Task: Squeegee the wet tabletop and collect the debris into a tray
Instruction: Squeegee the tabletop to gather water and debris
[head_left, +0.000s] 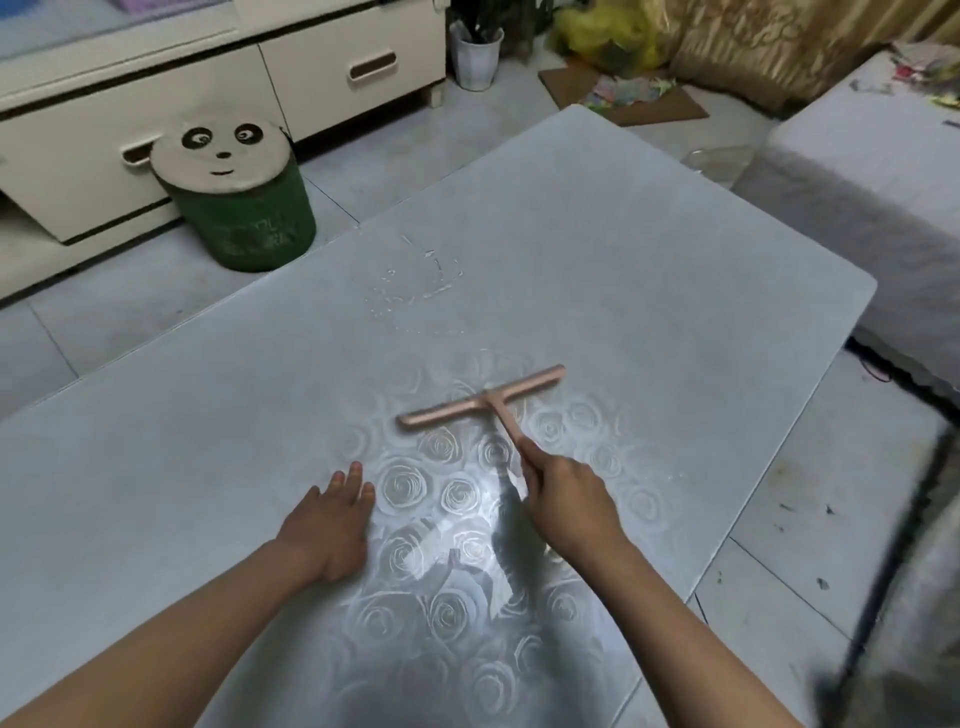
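Right hand (566, 493) gripped squeegee (483, 402) by its handle; left hand (327, 519) lay flat, fingers straight, on worktop (675, 291). Blade on worktop centre, just short of water (415, 283), long axis left-right, handle pointing back to person. Likely light, stiff; handle is the natural hold

Home living rm, cream TV cabinet w/ drawers (208, 78), panda-lid stool (234, 192), tiled floor (130, 312), covered sofa (872, 171)
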